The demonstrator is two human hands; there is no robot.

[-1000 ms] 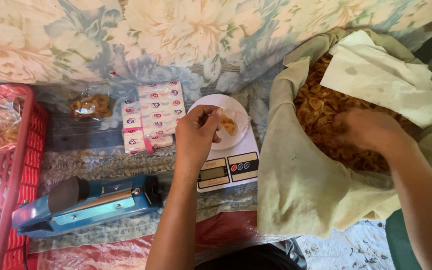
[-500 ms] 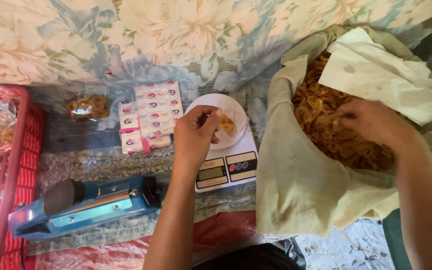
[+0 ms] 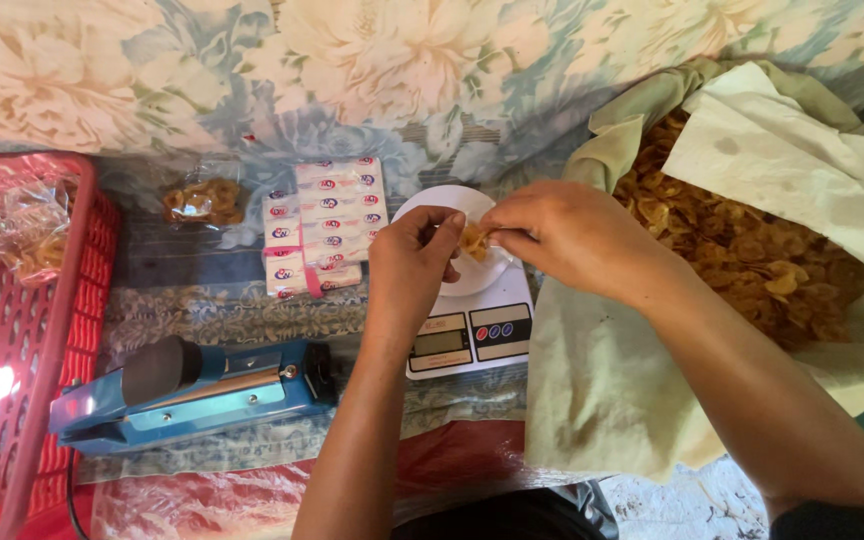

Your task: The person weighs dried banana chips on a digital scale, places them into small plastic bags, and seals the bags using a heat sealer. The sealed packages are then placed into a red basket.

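Above the white dish (image 3: 452, 215) on the small scale (image 3: 467, 330), the left hand (image 3: 407, 265) and right hand (image 3: 567, 235) both pinch one golden chip (image 3: 472, 240), best kept low over the dish so crumbs land inside it.

— What sort of place?
— Home snack-packing corner: floral cloth (image 3: 252, 70) on floor, digital scale (image 3: 467, 335), blue heat sealer (image 3: 192, 395), red plastic crate (image 3: 32, 330), cloth sack of fried chips (image 3: 742, 250), label stack (image 3: 324, 225).
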